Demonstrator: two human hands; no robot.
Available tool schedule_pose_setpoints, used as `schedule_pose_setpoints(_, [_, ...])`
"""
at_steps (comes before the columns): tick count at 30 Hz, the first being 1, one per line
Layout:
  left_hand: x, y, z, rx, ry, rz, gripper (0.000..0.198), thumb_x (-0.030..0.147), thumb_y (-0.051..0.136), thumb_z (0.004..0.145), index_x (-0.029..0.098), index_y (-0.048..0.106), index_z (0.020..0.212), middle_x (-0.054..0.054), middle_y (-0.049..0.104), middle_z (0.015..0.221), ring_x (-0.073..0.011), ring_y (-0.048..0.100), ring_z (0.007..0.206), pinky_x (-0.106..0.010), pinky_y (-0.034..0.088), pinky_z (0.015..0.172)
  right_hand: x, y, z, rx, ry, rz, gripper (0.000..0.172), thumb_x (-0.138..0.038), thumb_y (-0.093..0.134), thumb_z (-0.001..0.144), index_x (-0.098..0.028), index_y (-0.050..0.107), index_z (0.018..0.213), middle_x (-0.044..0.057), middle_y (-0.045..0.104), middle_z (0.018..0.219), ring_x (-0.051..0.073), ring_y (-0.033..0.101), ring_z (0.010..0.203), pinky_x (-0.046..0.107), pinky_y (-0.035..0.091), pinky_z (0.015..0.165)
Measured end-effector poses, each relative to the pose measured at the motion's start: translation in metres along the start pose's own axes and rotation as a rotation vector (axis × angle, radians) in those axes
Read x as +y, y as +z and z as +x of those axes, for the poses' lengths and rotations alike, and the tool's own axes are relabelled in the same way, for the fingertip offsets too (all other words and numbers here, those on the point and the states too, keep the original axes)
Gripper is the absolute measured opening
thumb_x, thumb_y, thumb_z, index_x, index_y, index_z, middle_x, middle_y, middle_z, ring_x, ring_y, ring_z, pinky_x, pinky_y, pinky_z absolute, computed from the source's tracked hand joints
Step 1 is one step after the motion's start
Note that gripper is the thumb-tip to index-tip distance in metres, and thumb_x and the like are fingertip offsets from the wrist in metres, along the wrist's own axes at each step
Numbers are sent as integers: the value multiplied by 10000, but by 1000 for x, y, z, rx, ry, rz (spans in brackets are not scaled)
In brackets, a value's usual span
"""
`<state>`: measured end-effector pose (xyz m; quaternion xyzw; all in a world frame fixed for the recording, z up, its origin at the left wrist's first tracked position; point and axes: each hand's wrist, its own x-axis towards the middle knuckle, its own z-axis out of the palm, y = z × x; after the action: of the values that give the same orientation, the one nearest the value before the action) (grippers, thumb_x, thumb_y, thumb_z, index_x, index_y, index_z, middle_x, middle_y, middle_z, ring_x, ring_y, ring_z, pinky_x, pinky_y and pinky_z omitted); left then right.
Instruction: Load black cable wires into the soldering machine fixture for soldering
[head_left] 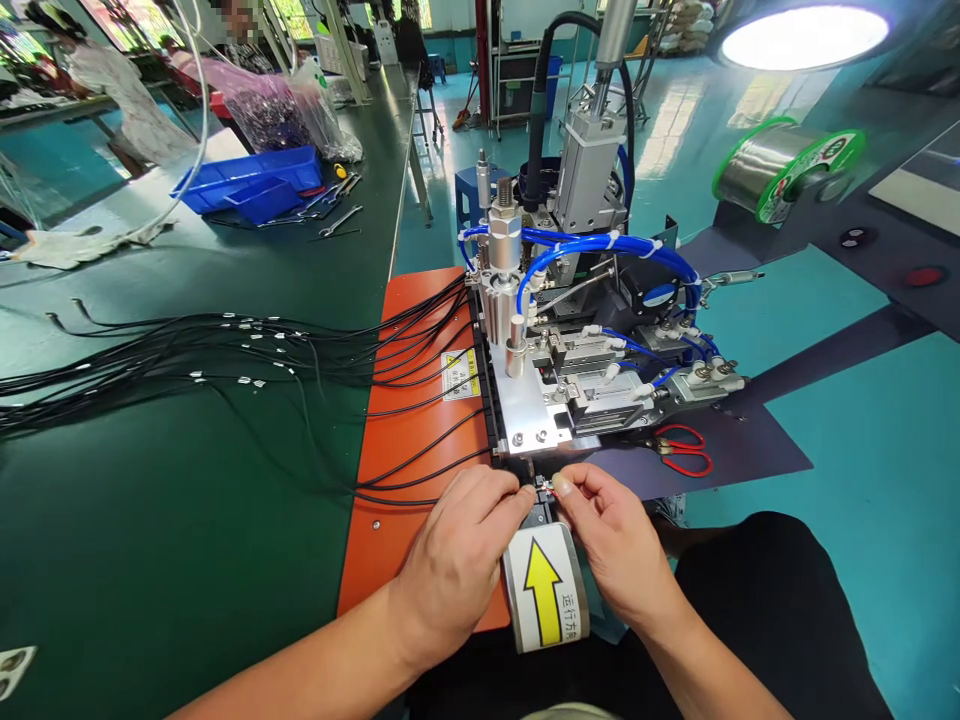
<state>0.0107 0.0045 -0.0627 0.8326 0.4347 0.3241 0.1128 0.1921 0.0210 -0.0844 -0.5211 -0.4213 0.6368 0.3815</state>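
Observation:
My left hand [469, 545] is closed at the front of the machine's feed track [536, 515], its thumb and fingertips pinched together. A black cable [405, 500] runs over the orange plate [420, 455] and under this hand, at its end. Opposite it, my right hand [611, 535] pinches with thumb and forefinger at a tiny pale and reddish wire end [545, 488], too small to make out clearly. Both sets of fingertips almost meet. Just above them stands the machine's metal head [525, 400], with more black cables [431, 375] lined up along its left side.
Bundled black cables with white tags [255, 325] lie on the green table [225, 500]. A yellow-arrow guard [547, 590] sits below my hands. Red-handled scissors [684, 450], a solder spool [787, 170] and blue air tubes [615, 242] are rightward. Blue bins [255, 180] and wrenches [341, 222] lie farther back.

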Motion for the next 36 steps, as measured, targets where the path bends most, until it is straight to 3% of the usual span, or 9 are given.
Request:
schedule_pose_setpoints(13, [-1,2,-2,-21,-13,19,247,82,439,978,78,637,1127,-120,612,977,-206,527,875,-360,506,765,3,2,-1,32,15,1,382,-563,623,880,-181,613,865,-21,514,683,111,417,591,212,351,508])
schedule_pose_setpoints(18, [-1,2,-3,-34,-27,25,233,95,467,970,88,642,1124,-116,611,968,-211,528,874,-365,507,766,-7,-6,-10,111,-67,-236,343,-542,634,874,-201,627,912,7,574,757,146,495,661,233,429,580])
schedule_pose_setpoints(23, [-1,3,-3,-32,-30,23,218,98,486,965,92,643,1116,-109,609,952,-208,524,859,-356,504,755,-11,-6,-15,58,-70,-331,312,-506,605,899,-205,653,834,23,606,766,161,513,667,259,423,592])
schedule_pose_setpoints(36, [-1,3,-3,-17,-6,20,205,98,490,970,89,629,1120,-114,619,972,-209,517,878,-361,506,766,-3,-11,-6,63,-387,-623,220,-350,471,1003,-220,580,863,32,577,825,179,545,736,305,431,680])
